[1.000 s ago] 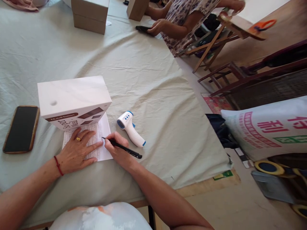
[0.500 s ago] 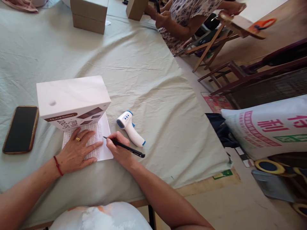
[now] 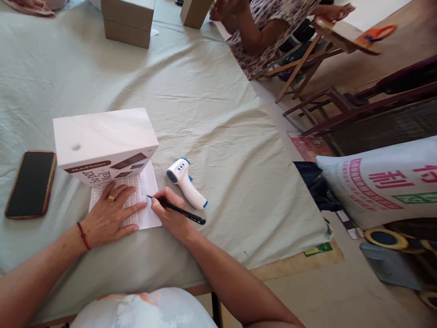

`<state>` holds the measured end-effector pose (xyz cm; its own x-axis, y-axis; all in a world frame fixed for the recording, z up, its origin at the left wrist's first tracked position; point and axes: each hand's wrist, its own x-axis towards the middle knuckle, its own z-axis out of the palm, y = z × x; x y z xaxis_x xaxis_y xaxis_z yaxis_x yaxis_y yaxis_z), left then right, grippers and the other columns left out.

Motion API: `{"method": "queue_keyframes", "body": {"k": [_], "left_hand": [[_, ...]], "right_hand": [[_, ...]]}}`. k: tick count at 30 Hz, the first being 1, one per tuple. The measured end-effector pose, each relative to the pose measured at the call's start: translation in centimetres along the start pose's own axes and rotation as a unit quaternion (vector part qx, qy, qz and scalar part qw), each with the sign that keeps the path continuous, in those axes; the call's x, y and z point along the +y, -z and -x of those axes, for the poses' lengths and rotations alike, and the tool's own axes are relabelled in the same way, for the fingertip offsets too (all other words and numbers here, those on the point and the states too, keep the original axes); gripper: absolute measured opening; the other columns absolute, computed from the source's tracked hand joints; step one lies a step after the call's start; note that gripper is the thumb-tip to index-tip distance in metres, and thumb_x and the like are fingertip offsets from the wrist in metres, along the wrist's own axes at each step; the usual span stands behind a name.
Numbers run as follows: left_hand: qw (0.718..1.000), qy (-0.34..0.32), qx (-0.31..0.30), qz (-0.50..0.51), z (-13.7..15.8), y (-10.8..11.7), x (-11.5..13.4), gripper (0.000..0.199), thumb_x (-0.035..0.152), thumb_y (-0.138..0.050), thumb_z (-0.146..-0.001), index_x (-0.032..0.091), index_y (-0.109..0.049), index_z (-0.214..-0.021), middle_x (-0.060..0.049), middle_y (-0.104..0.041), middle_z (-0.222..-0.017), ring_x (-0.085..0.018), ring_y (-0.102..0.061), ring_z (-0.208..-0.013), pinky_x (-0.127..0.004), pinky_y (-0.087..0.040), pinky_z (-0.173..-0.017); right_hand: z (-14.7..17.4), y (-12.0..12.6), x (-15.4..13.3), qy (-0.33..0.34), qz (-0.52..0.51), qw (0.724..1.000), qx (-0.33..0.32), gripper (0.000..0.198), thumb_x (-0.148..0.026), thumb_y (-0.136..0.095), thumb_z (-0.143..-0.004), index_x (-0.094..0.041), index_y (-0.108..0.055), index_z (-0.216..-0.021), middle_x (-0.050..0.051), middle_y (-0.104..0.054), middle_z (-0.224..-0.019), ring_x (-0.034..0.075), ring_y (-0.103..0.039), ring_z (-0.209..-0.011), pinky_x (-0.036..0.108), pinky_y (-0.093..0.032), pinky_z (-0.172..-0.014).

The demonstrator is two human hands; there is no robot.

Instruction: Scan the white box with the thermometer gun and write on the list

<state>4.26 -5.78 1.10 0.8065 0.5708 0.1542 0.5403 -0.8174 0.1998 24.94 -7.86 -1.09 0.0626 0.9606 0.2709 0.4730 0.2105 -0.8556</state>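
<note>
My left hand lies flat with fingers spread on a sheet of paper covered in rows of small writing. A black pen is pinched in my right hand, its tip at the paper's right part. Just behind the paper stands a white box printed "NutriMotion", hiding the sheet's far edge. Right of the box, a white and blue infrared thermometer rests on its side near my right hand. To the left lies a dark-screened phone in a brown case.
A pale green cloth covers the table. Cardboard boxes stand at the far side, where another person sits. Beyond the right edge are a wooden stool, a printed white sack and tape rolls.
My hands, the pen and the paper look almost unmoved. Across the table, the other person's hand and forearm have lifted. The whole view has shifted very slightly.
</note>
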Motion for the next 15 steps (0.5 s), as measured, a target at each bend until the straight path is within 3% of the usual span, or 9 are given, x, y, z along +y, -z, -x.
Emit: {"method": "queue_keyframes", "body": {"k": [2,5,9,12,15], "left_hand": [[1.000,-0.001,0.003,0.000,0.0,0.0,0.0,0.046,0.041,-0.055,-0.092,0.024,-0.057,-0.135,-0.019,-0.048,-0.135,-0.036,-0.044,-0.124,-0.062,-0.033,-0.106],[1.000,-0.003,0.007,-0.001,0.0,-0.1,0.0,0.045,0.041,-0.056,-0.092,0.025,-0.058,-0.133,-0.019,-0.048,-0.136,-0.036,-0.045,-0.124,-0.063,-0.033,-0.105],[0.999,-0.026,0.047,-0.001,-0.2,0.1,-0.1,0.038,0.041,-0.056,-0.091,0.021,-0.062,-0.123,-0.018,-0.053,-0.129,-0.034,-0.049,-0.117,-0.059,-0.039,-0.101],[0.983,-0.053,0.178,0.006,0.0,0.8,-0.4,0.025,0.035,-0.059,-0.088,0.022,-0.062,-0.110,-0.011,-0.057,-0.112,-0.027,-0.056,-0.102,-0.044,-0.048,-0.090],[0.921,-0.023,0.387,-0.045,0.5,1.4,-1.0,0.024,0.036,-0.066,-0.080,0.029,-0.057,-0.101,-0.003,-0.051,-0.102,-0.020,-0.055,-0.086,-0.038,-0.049,-0.079]], "right_hand": [[0.0,0.0,0.2,0.016,0.004,1.000,0.014,0.010,-0.016,-0.053,-0.081,-0.022,-0.051,-0.073,-0.005,-0.051,-0.060,0.010,-0.048,-0.052,0.023,-0.043,-0.052],[-0.1,0.4,1.0,0.090,0.020,0.996,0.020,0.010,-0.015,-0.052,-0.087,-0.022,-0.058,-0.088,-0.001,-0.058,-0.074,0.012,-0.056,-0.065,0.025,-0.050,-0.063],[-0.4,1.4,2.4,0.162,0.104,0.981,-0.034,0.030,-0.012,-0.043,-0.094,-0.024,-0.062,-0.115,0.006,-0.060,-0.097,0.017,-0.060,-0.089,0.031,-0.053,-0.077],[-0.5,1.7,3.2,0.162,0.166,0.971,-0.057,0.038,-0.010,-0.039,-0.095,-0.024,-0.062,-0.123,0.008,-0.058,-0.099,0.018,-0.058,-0.091,0.033,-0.053,-0.079],[-0.5,1.6,3.6,0.180,0.201,0.961,-0.060,0.040,-0.008,-0.039,-0.094,-0.023,-0.064,-0.122,0.010,-0.058,-0.102,0.019,-0.056,-0.092,0.035,-0.053,-0.080]]}}
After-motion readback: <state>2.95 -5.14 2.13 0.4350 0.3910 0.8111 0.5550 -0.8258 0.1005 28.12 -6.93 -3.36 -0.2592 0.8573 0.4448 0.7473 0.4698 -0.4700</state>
